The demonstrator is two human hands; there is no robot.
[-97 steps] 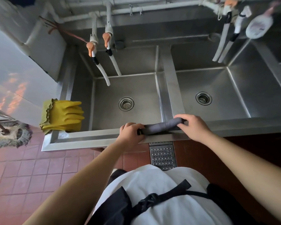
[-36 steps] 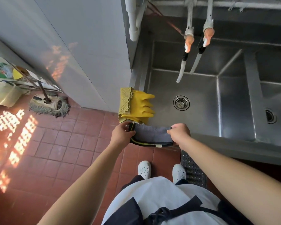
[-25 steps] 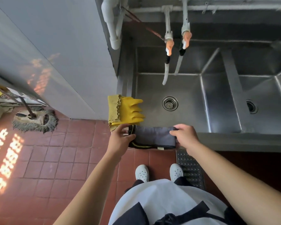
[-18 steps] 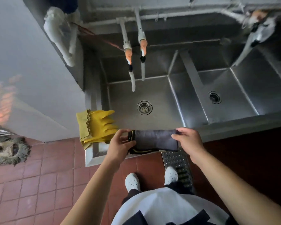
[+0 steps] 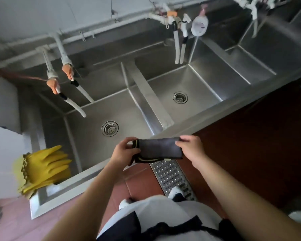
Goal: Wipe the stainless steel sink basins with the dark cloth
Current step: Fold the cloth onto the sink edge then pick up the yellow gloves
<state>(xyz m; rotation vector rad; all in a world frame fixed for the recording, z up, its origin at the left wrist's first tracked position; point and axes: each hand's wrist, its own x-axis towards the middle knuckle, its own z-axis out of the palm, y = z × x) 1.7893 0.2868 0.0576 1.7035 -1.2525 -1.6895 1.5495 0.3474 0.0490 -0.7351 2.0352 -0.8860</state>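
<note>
A folded dark grey cloth (image 5: 160, 149) with a yellow-striped edge is stretched between both hands, above the sink's front rim (image 5: 94, 173). My left hand (image 5: 124, 150) pinches its left end and my right hand (image 5: 189, 147) pinches its right end. Behind the cloth lies the left basin (image 5: 94, 136) with a round drain (image 5: 110, 128). Across a steel divider (image 5: 149, 100) sits the middle basin (image 5: 198, 87) with its own drain (image 5: 180, 97). A third basin (image 5: 271, 49) runs off to the right.
Yellow rubber gloves (image 5: 43, 168) hang over the sink's left front corner. Taps with orange handles and white hoses (image 5: 68, 89) hang over the left basin, more hoses (image 5: 179, 46) and a soap bottle (image 5: 200, 23) farther right. A perforated floor drain (image 5: 170, 178) lies on red tiles.
The view has swung right from the wall and floor, showing more of the sink. Both hands keep hold of the cloth, which has been unrolled from a tight roll into a flat fold.
</note>
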